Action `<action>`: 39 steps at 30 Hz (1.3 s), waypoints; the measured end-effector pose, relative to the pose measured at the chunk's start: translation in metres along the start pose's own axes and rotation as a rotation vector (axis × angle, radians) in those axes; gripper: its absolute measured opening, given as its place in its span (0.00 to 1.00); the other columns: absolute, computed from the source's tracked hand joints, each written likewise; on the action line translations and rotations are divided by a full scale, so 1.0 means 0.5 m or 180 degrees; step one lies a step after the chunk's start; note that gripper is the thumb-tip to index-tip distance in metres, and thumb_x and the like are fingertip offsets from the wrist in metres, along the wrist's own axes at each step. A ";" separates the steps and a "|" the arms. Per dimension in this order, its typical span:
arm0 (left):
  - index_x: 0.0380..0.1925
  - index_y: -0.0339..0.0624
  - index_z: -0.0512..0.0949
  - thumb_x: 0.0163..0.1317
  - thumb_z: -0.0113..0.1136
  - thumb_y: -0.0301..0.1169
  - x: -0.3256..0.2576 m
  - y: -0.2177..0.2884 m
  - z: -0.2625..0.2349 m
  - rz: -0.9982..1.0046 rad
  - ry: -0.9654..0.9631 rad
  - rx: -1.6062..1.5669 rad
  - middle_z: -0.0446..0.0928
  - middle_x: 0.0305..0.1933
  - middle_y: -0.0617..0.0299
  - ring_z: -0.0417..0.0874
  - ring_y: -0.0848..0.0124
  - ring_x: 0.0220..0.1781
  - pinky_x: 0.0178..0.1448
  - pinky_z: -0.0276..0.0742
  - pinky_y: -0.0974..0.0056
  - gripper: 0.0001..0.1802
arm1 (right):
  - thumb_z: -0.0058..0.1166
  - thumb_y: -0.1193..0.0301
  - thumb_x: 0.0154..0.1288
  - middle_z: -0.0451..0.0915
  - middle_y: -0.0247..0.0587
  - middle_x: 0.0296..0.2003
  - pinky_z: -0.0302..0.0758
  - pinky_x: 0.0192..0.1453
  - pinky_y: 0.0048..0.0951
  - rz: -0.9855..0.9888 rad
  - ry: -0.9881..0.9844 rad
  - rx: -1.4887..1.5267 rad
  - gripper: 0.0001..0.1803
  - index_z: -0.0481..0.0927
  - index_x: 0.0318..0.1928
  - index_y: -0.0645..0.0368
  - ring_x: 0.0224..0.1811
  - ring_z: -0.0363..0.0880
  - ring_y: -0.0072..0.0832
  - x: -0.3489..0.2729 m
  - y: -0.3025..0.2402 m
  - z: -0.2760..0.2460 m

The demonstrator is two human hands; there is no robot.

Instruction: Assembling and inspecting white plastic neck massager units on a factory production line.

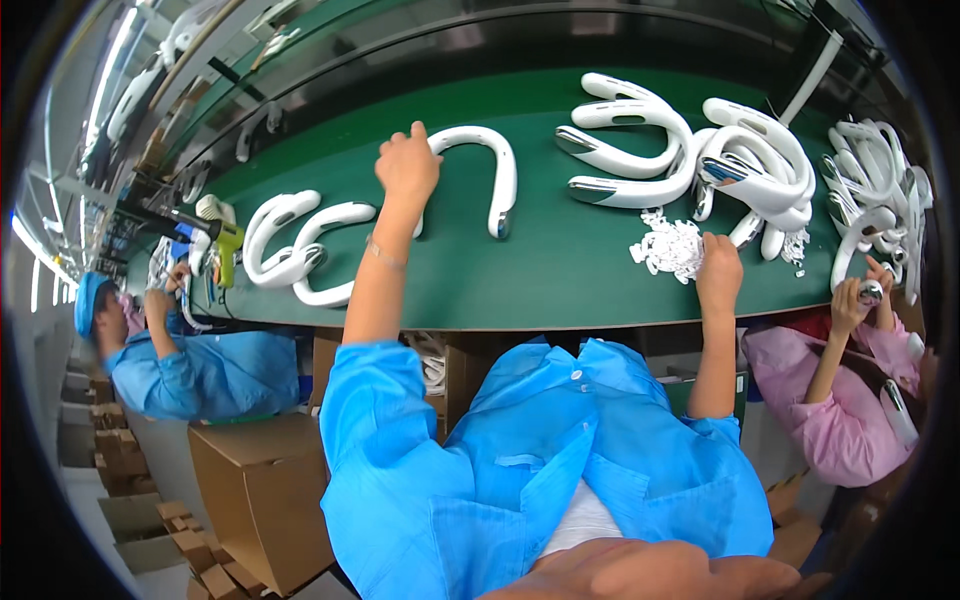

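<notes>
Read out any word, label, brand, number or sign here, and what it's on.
No text can be read anywhere in this view.
White curved piece at the left hand: no lettering legible.
Cardboard box: none legible.
Green tool: too small to tell.

No txt legible, nos. & signs incl., labels likewise (any marks too small or blurred)

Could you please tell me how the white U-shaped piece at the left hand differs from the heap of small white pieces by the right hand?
The glossy white U-shaped piece is one large item; the heap of small white pieces holds many tiny ones. The U-shaped piece is a smooth curve, the heap a loose scatter. Both are mainly white, seen against the green tabletop.
</notes>
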State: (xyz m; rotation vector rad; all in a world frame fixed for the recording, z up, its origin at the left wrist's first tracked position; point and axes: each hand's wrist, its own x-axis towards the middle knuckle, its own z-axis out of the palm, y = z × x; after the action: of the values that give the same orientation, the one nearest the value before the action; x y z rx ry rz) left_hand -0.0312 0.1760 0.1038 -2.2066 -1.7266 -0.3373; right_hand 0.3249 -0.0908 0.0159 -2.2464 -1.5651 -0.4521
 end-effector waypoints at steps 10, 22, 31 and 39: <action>0.39 0.40 0.76 0.49 0.60 0.35 0.037 -0.107 0.160 -0.0183 -0.1233 -0.1874 0.80 0.37 0.50 0.81 0.57 0.42 0.47 0.74 0.57 0.17 | 0.50 0.81 0.59 0.78 0.45 0.34 0.77 0.36 0.31 0.0060 0.0684 0.1213 0.09 0.80 0.38 0.64 0.33 0.79 0.39 -0.006 0.002 -0.011; 0.43 0.36 0.70 0.61 0.58 0.33 -0.193 0.091 0.022 -0.1524 -0.3499 -0.6863 0.80 0.36 0.47 0.81 0.66 0.23 0.18 0.75 0.72 0.15 | 0.53 0.77 0.63 0.80 0.44 0.38 0.82 0.37 0.24 0.1733 -0.1603 0.6256 0.09 0.76 0.43 0.68 0.35 0.82 0.27 0.030 -0.259 -0.066; 0.41 0.41 0.74 0.63 0.55 0.36 -0.224 0.148 0.029 -0.1723 -0.4258 -0.7334 0.80 0.41 0.44 0.83 0.61 0.31 0.27 0.79 0.66 0.11 | 0.55 0.74 0.63 0.79 0.36 0.30 0.80 0.33 0.21 0.1918 -0.2083 0.6595 0.08 0.77 0.41 0.63 0.28 0.78 0.20 0.056 -0.288 -0.019; 0.48 0.32 0.70 0.61 0.53 0.25 -0.273 0.194 -0.017 -0.1307 -0.3389 -0.7016 0.78 0.43 0.47 0.84 0.60 0.41 0.42 0.84 0.59 0.15 | 0.55 0.76 0.61 0.79 0.35 0.27 0.75 0.28 0.17 0.1297 -0.1826 0.5743 0.07 0.79 0.39 0.65 0.25 0.75 0.15 0.050 -0.296 -0.032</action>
State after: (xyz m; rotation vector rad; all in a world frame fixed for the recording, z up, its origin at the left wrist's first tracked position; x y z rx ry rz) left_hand 0.0299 0.0293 0.0507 -3.4518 -2.8865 -2.6354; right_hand 0.1932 -0.0304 0.0582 -1.0319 -0.7946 1.2964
